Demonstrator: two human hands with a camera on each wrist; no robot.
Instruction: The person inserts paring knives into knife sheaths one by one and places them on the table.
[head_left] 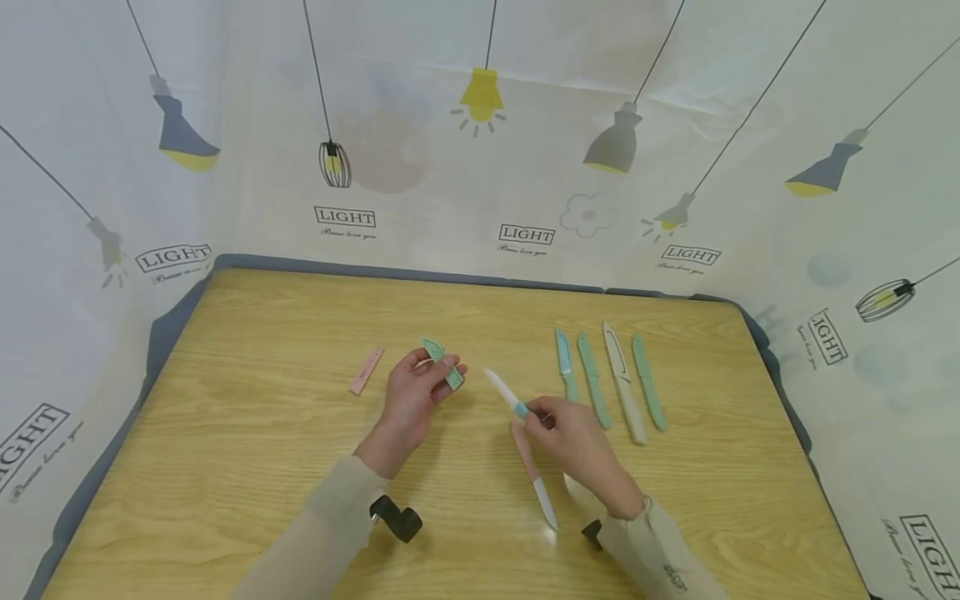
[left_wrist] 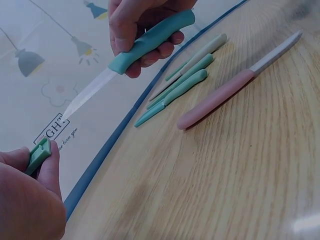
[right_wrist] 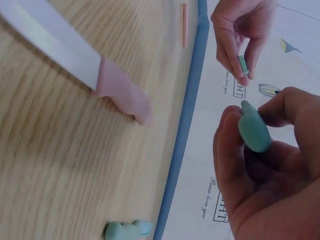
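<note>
My left hand (head_left: 408,400) pinches a green blade cover (head_left: 432,349) between thumb and fingers, its end facing the right hand in the left wrist view. My right hand (head_left: 577,442) grips a paring knife by its teal-green handle (left_wrist: 157,40). Its bare white blade (head_left: 501,389) points up and left at the cover, with a gap between them. Below the right hand lies a pink-handled knife (head_left: 525,452), its white blade uncovered and aimed at the near edge. A flat pink blade cover (head_left: 366,372) rests on the table left of my left hand.
Right of my right hand lies a row of covered knives: a green one with a blue cover (head_left: 564,354), a green knife (head_left: 594,379), a longer cream knife (head_left: 624,383) and another green knife (head_left: 648,383). A printed curtain (head_left: 420,242) surrounds the wooden table (head_left: 247,417).
</note>
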